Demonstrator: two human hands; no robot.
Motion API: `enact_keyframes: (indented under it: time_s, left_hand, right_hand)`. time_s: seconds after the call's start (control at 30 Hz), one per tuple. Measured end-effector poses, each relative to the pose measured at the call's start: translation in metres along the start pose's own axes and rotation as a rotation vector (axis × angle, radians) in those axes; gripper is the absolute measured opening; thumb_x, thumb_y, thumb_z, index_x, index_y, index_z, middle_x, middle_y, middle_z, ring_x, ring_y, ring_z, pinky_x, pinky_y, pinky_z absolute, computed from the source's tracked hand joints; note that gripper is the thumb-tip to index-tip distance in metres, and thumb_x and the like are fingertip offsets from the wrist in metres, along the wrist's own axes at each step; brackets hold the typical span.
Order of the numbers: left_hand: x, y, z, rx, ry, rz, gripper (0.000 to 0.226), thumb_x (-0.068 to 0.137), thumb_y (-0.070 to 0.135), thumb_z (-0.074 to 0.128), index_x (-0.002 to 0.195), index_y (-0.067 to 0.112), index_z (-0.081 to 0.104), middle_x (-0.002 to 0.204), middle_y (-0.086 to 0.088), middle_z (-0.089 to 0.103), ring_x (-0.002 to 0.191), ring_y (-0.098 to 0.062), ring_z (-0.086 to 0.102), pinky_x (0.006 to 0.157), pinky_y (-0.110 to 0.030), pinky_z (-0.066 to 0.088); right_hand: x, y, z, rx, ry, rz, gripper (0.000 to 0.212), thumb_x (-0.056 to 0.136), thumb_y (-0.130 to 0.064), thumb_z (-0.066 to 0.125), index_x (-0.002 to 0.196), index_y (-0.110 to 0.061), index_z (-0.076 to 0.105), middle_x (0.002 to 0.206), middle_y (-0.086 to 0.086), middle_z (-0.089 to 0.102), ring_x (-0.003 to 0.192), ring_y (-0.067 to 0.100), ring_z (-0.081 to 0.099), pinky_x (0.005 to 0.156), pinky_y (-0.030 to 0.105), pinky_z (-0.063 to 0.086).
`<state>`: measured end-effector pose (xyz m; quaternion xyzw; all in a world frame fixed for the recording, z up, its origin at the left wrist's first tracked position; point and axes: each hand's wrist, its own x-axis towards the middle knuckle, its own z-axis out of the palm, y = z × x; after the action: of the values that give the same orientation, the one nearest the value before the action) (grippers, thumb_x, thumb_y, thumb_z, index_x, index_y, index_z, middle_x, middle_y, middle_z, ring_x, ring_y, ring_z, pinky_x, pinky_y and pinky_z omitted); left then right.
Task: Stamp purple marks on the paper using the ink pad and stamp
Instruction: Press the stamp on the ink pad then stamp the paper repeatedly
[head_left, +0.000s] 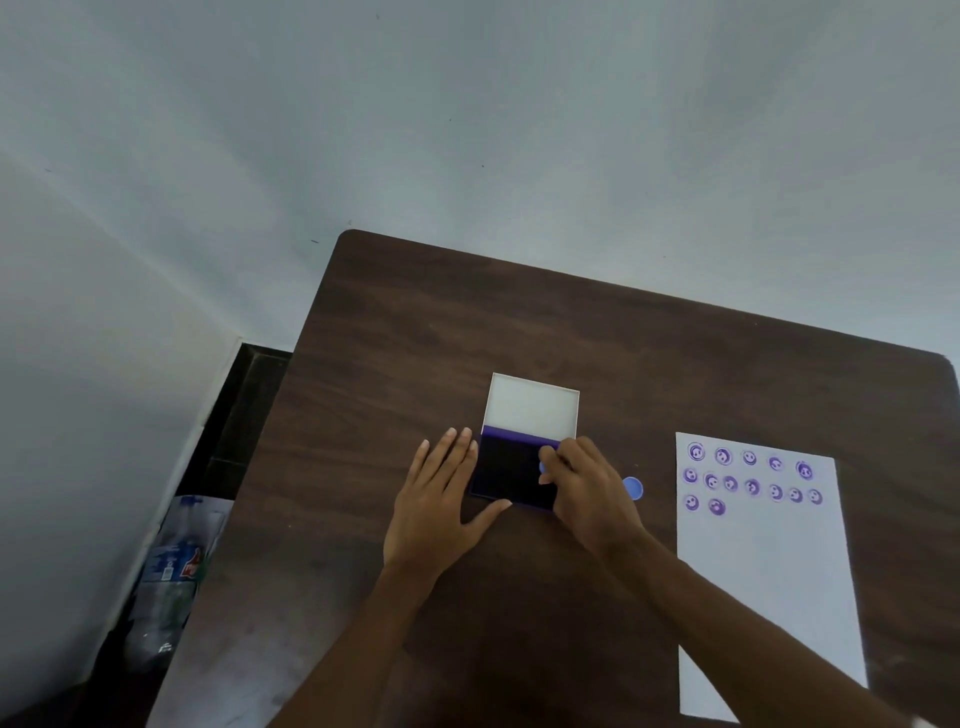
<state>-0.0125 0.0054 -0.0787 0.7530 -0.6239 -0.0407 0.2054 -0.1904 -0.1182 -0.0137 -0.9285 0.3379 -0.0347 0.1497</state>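
An open ink pad lies at the middle of the dark table, its dark purple pad facing up and its white lid folded back behind it. My left hand rests flat on the table, fingers spread, touching the pad's left edge. My right hand holds a small blue stamp down on the right part of the pad; most of the stamp is hidden by my fingers. To the right lies a white paper with three rows of round purple smiley marks near its top.
A small round blue cap lies on the brown wooden table between the pad and the paper. Off the table's left edge, plastic bottles stand on the floor by the white wall.
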Motion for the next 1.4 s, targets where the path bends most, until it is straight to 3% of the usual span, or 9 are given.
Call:
enact_keyframes:
  time_s: [0.17, 0.27, 0.37, 0.5, 0.63, 0.7, 0.83, 1.03, 1.4]
  left_hand:
    - [0.000, 0.002, -0.004, -0.007, -0.027, 0.014, 0.078, 0.093, 0.067, 0.046, 0.142, 0.006, 0.052, 0.152, -0.009, 0.047, 0.146, -0.020, 0.034, 0.120, -0.047, 0.030]
    - [0.001, 0.003, -0.006, -0.015, -0.052, 0.002, 0.080, 0.095, 0.069, 0.039, 0.142, 0.006, 0.051, 0.151, -0.010, 0.048, 0.146, -0.021, 0.036, 0.120, -0.047, 0.030]
    - [0.000, 0.004, -0.007, -0.024, -0.081, -0.013, 0.086, 0.094, 0.075, 0.029, 0.147, 0.008, 0.045, 0.154, -0.009, 0.043, 0.147, -0.020, 0.033, 0.122, -0.043, 0.024]
    - [-0.012, 0.018, -0.021, -0.011, -0.018, -0.116, 0.096, 0.085, 0.076, 0.044, 0.154, 0.009, 0.031, 0.162, -0.010, 0.030, 0.151, -0.023, 0.023, 0.122, -0.044, 0.024]
    - [-0.042, 0.078, -0.014, -0.074, 0.158, 0.039, 0.073, 0.088, 0.059, 0.060, 0.143, 0.012, 0.052, 0.145, -0.014, 0.051, 0.135, -0.031, 0.045, 0.114, -0.053, 0.033]
    - [-0.049, 0.113, 0.005, -0.146, 0.177, 0.173, 0.057, 0.091, 0.050, 0.063, 0.135, 0.013, 0.061, 0.135, -0.010, 0.060, 0.126, -0.028, 0.054, 0.111, -0.051, 0.038]
    - [-0.040, 0.171, 0.039, -0.220, 0.005, 0.351, 0.054, 0.094, 0.047, 0.063, 0.137, 0.015, 0.059, 0.140, -0.006, 0.058, 0.135, -0.022, 0.049, 0.112, -0.047, 0.040]
    - [-0.025, 0.189, 0.059, -0.116, -0.249, 0.387, 0.066, 0.097, 0.058, 0.048, 0.150, 0.019, 0.042, 0.159, -0.001, 0.038, 0.150, -0.020, 0.027, 0.122, -0.044, 0.025]
    - [-0.025, 0.190, 0.059, -0.052, -0.323, 0.378, 0.067, 0.096, 0.066, 0.043, 0.149, 0.025, 0.044, 0.160, 0.004, 0.036, 0.149, -0.019, 0.028, 0.121, -0.047, 0.027]
  right_hand:
    - [-0.005, -0.009, -0.007, 0.018, 0.010, 0.046, 0.042, 0.072, -0.008, 0.076, 0.111, -0.009, 0.059, 0.107, 0.009, 0.061, 0.096, 0.020, 0.057, 0.076, 0.033, 0.056]
    - [-0.010, -0.021, -0.011, 0.124, 0.072, 0.214, 0.026, 0.082, -0.008, 0.067, 0.107, -0.010, 0.061, 0.107, 0.007, 0.060, 0.097, 0.018, 0.056, 0.082, 0.031, 0.053]
    - [-0.026, -0.019, -0.017, 0.367, 0.183, 0.451, 0.012, 0.090, -0.016, 0.061, 0.100, -0.014, 0.068, 0.099, 0.002, 0.063, 0.087, 0.009, 0.058, 0.082, 0.025, 0.050]
    - [-0.073, 0.007, -0.041, 0.444, 0.349, 0.589, 0.009, 0.090, -0.025, 0.062, 0.087, -0.022, 0.070, 0.080, -0.012, 0.067, 0.076, 0.002, 0.058, 0.073, 0.015, 0.044]
    - [-0.131, 0.054, -0.061, 0.334, 0.463, 0.709, 0.009, 0.084, -0.019, 0.071, 0.092, -0.017, 0.071, 0.087, -0.005, 0.071, 0.079, 0.002, 0.058, 0.073, 0.003, 0.038]
    - [-0.149, 0.078, -0.066, 0.295, 0.473, 0.756, 0.016, 0.082, -0.018, 0.072, 0.097, -0.010, 0.071, 0.095, 0.004, 0.073, 0.082, 0.007, 0.060, 0.077, 0.007, 0.039]
    - [-0.156, 0.112, -0.073, 0.254, 0.466, 0.725, 0.022, 0.081, -0.010, 0.073, 0.102, -0.003, 0.068, 0.098, 0.013, 0.072, 0.083, 0.016, 0.064, 0.079, 0.018, 0.046]
    - [-0.140, 0.140, -0.060, 0.238, 0.346, 0.677, 0.020, 0.081, -0.008, 0.072, 0.100, -0.004, 0.067, 0.098, 0.015, 0.070, 0.085, 0.023, 0.064, 0.081, 0.024, 0.048]
    - [-0.130, 0.142, -0.047, 0.187, 0.233, 0.609, 0.031, 0.076, -0.010, 0.078, 0.104, -0.003, 0.066, 0.105, 0.013, 0.068, 0.090, 0.025, 0.066, 0.086, 0.032, 0.052]
